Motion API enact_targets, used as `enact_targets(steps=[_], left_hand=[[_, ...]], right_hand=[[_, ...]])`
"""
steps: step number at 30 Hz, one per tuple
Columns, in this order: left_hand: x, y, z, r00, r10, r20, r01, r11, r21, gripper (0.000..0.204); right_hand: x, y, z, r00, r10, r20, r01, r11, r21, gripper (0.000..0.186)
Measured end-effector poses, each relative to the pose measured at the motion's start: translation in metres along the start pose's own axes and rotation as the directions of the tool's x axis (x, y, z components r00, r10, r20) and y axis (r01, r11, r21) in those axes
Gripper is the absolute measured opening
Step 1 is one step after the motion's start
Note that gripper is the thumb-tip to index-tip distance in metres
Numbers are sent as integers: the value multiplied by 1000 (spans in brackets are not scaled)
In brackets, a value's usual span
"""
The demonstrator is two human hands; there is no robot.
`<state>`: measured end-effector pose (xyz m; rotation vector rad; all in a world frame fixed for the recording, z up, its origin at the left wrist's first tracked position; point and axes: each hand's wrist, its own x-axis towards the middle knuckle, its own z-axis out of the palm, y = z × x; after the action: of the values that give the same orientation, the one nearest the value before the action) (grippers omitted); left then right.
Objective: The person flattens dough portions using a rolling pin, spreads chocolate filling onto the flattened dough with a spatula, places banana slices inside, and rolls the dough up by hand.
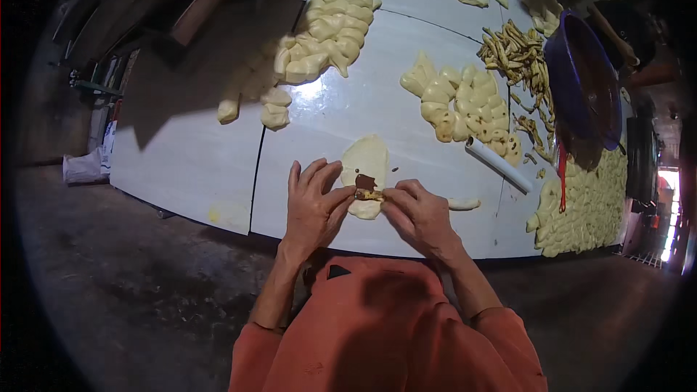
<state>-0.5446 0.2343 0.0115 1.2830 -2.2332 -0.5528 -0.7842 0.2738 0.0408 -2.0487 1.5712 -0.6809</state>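
Observation:
In front of me a flattened oval of pale dough [367, 152] lies on the white table, with a smear of dark brown filling [365, 182] on it. Across its nearer part, a short brownish-yellow banana strip [369, 194] is pinched at its left end by my left hand [314, 203]. The fingertips of my right hand [420, 212] grip its other end. Below the strip, the near end of the dough shows between my hands. A slim pale dough piece [463, 205] lies just right of my right hand.
Rows of dough pieces [334, 29] lie far left, with more [465, 101] to the right. A white rolling tube [497, 165] rests near these. Beyond are piled banana strips [515, 54], a tilted purple basin [584, 87], a red-handled tool [562, 178] and a dough-covered area [581, 207].

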Motion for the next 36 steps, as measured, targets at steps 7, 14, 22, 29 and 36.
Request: enact_targets(steps=[7,14,22,29,36], left_hand=[[-14,-4,-7,985,163,66,-166,985,42,25],[-13,-14,6,975,219,47,-221,975,33,23],[-9,-5,0,995,94,28,-91,991,-97,17],[-3,-9,0,990,-144,-15,142,985,-94,14],[4,-11,6,992,-99,-80,102,995,22,15]], right_hand=[[-11,10,19,985,-164,50,168,981,-95,20],[-13,5,17,962,233,140,-266,909,319,18],[-9,5,23,981,-183,62,188,979,-79,26],[-2,2,15,940,340,41,-333,879,342,19],[7,15,19,998,-6,-67,2,998,-59,17]])
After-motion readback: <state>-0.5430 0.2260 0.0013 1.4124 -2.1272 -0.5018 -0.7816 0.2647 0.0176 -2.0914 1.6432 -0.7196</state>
